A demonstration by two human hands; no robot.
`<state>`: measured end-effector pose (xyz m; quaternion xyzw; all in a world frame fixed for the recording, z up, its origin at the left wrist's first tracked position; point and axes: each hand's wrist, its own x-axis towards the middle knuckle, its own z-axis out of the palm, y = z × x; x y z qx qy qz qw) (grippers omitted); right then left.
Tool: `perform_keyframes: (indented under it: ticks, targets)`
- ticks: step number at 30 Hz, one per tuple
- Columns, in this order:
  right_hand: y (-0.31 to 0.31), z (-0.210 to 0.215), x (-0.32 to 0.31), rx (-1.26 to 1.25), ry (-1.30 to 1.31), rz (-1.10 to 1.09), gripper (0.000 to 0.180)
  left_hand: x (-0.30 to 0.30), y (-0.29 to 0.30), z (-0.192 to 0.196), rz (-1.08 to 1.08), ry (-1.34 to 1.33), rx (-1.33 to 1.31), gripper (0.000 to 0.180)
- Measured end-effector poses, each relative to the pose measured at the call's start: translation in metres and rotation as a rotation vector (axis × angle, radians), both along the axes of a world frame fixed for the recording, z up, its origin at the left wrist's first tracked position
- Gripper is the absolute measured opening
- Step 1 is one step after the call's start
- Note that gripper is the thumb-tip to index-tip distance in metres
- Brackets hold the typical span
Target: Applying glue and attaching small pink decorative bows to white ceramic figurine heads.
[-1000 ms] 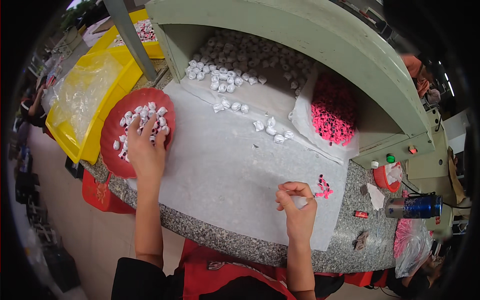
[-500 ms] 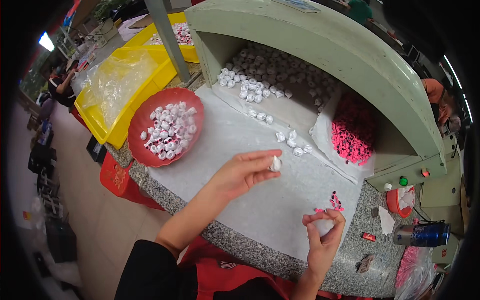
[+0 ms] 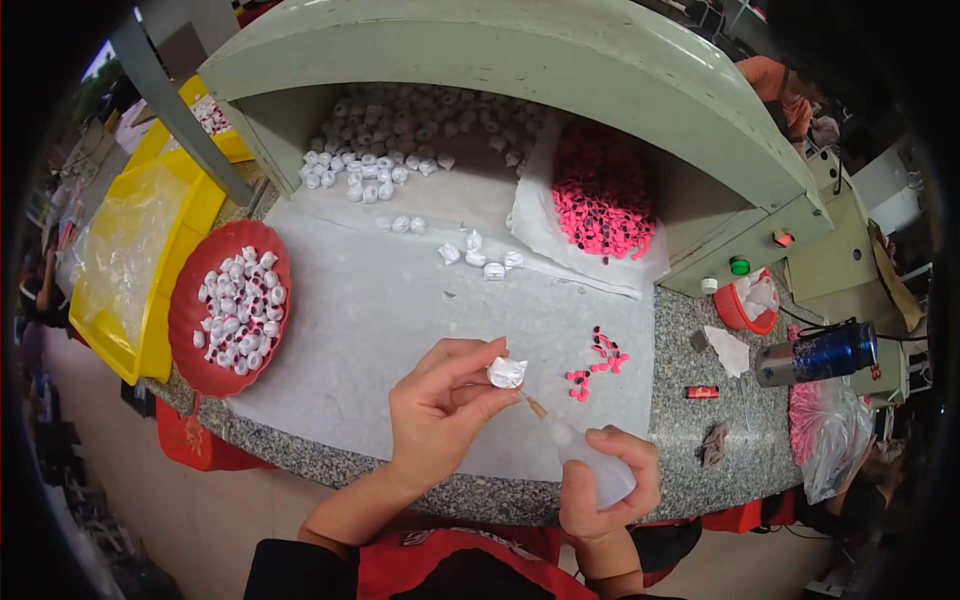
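Note:
Between the thumb and fingers of my left hand (image 3: 440, 405) is a small white rounded piece (image 3: 507, 372) with pointed tips. My right hand (image 3: 612, 480) is wrapped round a translucent squeeze bottle (image 3: 597, 462), tilted so its thin nozzle reaches up to the underside of the white piece. Right of my left hand, small pink and black pieces (image 3: 607, 350) lie loose on the white paper sheet (image 3: 360, 330). Several similar white pieces (image 3: 474, 248) sit farther back on the sheet. A red scalloped bowl (image 3: 187, 345) at the left holds many white pieces, some showing pink.
A pale green arched cabinet (image 3: 500, 50) stands at the back, with piled white pieces (image 3: 370, 165) and a pink heap (image 3: 605, 205) inside. Yellow bins (image 3: 165, 300) are at the left. On the right are a red basket (image 3: 733, 312), blue flask (image 3: 825, 355), red lighter (image 3: 703, 392) and plastic bag (image 3: 832, 440).
My hands have come together, bringing the bottle's nozzle up to the white piece. The bottle has turned so its nozzle shows. The whole view has shifted toward the right.

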<state>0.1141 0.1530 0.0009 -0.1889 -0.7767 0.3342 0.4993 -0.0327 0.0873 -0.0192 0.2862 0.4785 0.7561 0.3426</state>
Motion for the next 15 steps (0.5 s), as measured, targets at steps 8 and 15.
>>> perform_keyframes:
  ticks: [8, 15]
  targets:
    - [0.0019, 0.0041, -0.0052, 0.035, -0.037, 0.032, 0.031, 0.0011, -0.0035, -0.0020, 0.099, 0.283, -0.045, 0.032]
    - [0.0055, 0.0044, -0.0034, 0.021, -0.025, 0.027, 0.030, 0.0049, -0.0023, -0.0006, 0.110, 0.342, -0.042, 0.032]
